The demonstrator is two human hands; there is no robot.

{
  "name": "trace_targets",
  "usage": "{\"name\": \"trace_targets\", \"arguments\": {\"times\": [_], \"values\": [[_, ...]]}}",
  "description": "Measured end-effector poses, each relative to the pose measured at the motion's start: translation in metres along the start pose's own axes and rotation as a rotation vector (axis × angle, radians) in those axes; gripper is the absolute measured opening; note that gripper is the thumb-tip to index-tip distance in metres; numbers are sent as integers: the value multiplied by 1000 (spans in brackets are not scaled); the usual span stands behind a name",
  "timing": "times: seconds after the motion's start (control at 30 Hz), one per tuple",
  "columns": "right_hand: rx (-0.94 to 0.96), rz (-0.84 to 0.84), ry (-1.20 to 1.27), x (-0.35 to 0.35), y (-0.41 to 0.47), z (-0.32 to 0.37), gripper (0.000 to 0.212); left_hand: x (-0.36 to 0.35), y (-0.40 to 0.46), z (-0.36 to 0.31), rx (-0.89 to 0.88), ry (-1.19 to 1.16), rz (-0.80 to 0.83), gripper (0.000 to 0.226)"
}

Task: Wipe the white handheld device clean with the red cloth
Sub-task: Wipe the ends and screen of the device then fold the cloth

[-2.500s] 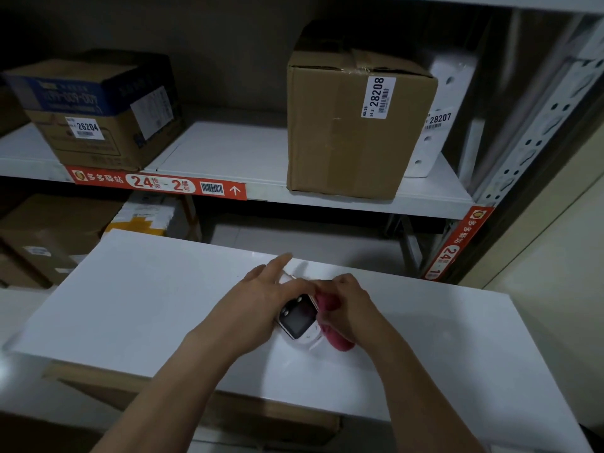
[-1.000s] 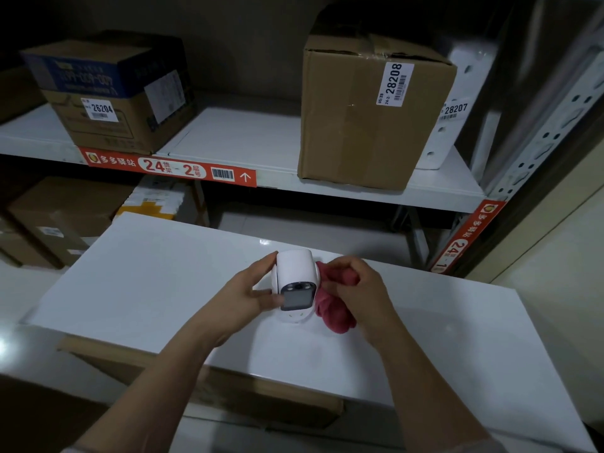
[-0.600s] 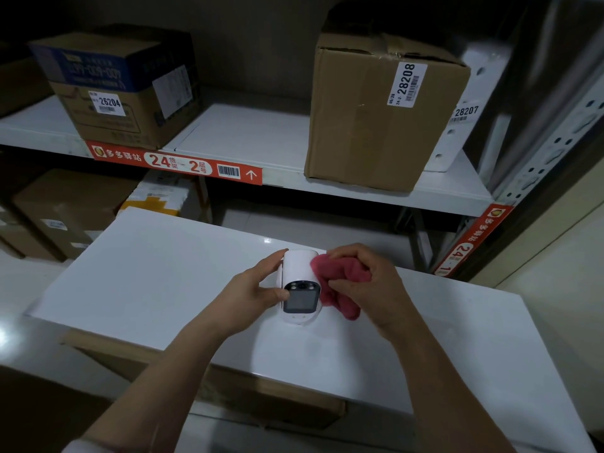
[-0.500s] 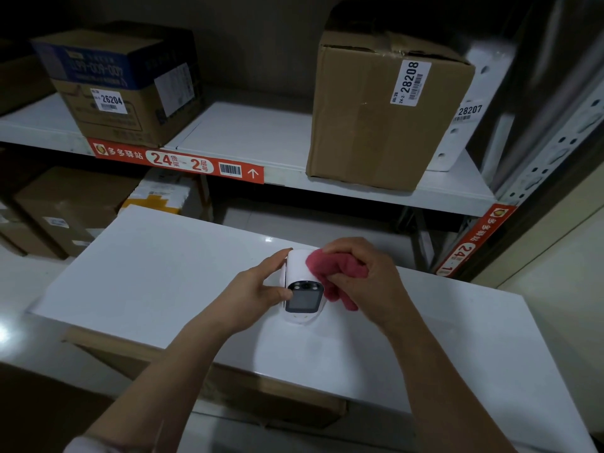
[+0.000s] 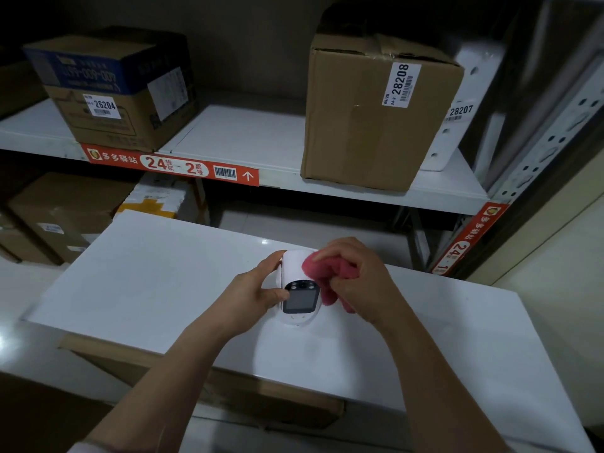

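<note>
The white handheld device (image 5: pixel 295 273) stands upright on the white tabletop (image 5: pixel 163 282), its dark screen facing me. My left hand (image 5: pixel 251 294) grips its left side, thumb by the screen and a finger along the top edge. My right hand (image 5: pixel 356 282) holds the bunched red cloth (image 5: pixel 323 273) and presses it against the device's upper right side. Part of the cloth hangs below my fingers beside the screen.
Behind the tabletop runs a white shelf (image 5: pixel 248 142) with a red label strip. On it stand a brown carton marked 28208 (image 5: pixel 369 119) and a blue-topped carton marked 26204 (image 5: pixel 111 89). More cartons (image 5: pixel 58 210) sit on the lower level at left. A perforated metal upright (image 5: pixel 549 135) rises at right.
The device was lifted from lying to standing upright. My right hand brought the red cloth from its right side up onto its upper right part.
</note>
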State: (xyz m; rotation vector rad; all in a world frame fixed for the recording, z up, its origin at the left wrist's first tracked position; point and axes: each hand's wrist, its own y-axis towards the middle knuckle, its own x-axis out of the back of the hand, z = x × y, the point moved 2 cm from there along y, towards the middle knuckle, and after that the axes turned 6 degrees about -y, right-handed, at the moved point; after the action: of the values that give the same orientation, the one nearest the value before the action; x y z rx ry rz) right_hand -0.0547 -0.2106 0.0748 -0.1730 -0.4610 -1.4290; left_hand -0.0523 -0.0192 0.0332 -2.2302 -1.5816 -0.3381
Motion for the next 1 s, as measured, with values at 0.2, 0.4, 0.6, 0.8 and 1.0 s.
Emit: {"name": "trace_targets", "arguments": {"times": [0.2,0.4,0.6,0.8,1.0], "values": [[257,27,-438,-16,9,22,32,1,-2,-5,-50,45,-18,64],[52,-151,-386,-15,18,8,25,1,0,-1,-53,12,-7,62],[9,-2,-161,3,6,13,36,1,4,4,-8,22,4,57],[327,54,-649,-32,20,33,31,1,2,1,-22,59,-10,61],[72,-115,-551,-21,27,10,31,1,2,0,-38,24,-17,56]]}}
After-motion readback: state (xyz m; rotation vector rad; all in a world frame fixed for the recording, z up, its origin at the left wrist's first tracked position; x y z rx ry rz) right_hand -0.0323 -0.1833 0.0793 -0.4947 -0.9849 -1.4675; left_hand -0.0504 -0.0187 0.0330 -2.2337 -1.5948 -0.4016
